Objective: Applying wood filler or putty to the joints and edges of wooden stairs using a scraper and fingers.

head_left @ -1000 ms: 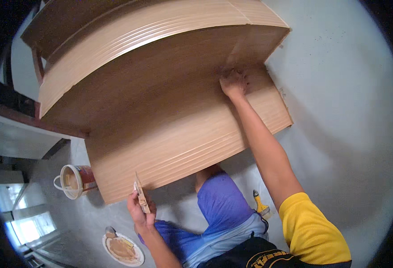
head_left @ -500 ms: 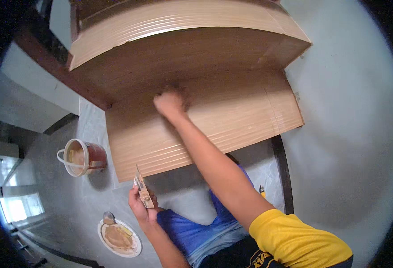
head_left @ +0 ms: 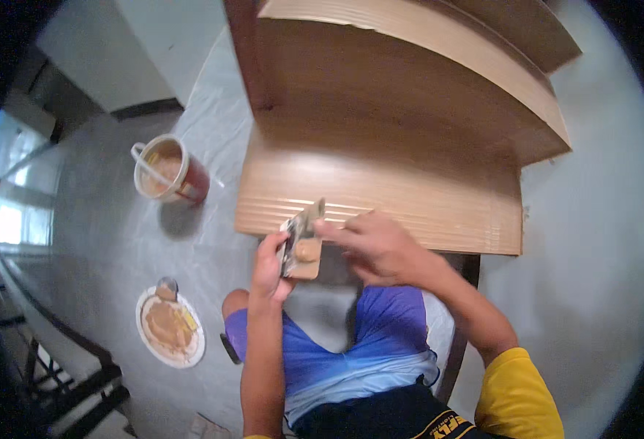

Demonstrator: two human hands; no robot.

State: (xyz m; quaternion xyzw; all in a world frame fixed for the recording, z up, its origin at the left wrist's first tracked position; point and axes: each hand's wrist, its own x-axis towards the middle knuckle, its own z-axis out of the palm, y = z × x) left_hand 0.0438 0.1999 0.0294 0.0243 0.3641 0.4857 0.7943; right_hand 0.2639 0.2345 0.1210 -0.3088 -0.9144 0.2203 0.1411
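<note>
In front of my lap, my left hand (head_left: 267,272) is closed around a flat scraper (head_left: 305,272). A lump of tan putty (head_left: 306,250) sits on it, and a thin metal edge stands up at its far side. My right hand (head_left: 382,247) is just to the right, one finger stretched toward the scraper's upper part. Its other fingers are loosely bent and slightly blurred, with nothing visible in them. Whether that fingertip touches the putty, I cannot tell. Beyond both hands lies a wood-grain step (head_left: 380,194) with a ridged front edge.
Higher wood-grain steps (head_left: 439,44) rise at the back right beside a pale wall (head_left: 593,241). On the left floor stands a white-handled bucket (head_left: 194,184) with tan material inside. Nearer lies a white plate (head_left: 196,350) smeared with putty, a rounded tool (head_left: 166,290) at its rim.
My right hand has left the step's inner corner and come back beside the scraper. My left hand has lifted the scraper inward. The view has swung, shifting the steps to the right.
</note>
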